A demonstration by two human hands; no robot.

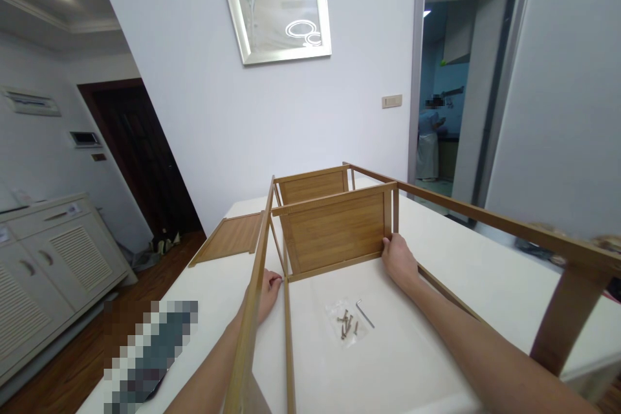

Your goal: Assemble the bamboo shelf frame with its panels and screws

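Observation:
A wooden shelf frame (288, 349) lies on its side on the white table (388, 369), with two panels fitted across it. My left hand (269, 291) is outside the left rail, thumb and finger pinched at the lower left corner of the nearer panel (334, 233). Whatever small thing sits in that pinch is too small to name. At the panel's lower right corner my right hand (400, 262) is closed around its edge, by the upright. Between my arms lie several screws (346, 323) on a clear plastic bag (359, 338), beside an L-shaped hex key (365, 314).
A loose wooden panel (230, 236) lies on the table to the left. Nearer me is a dark, pixelated object (162, 349). The frame's long upper rail (466, 207) runs above my right arm. Past the doorway (420, 77) a person (428, 142) stands in another room.

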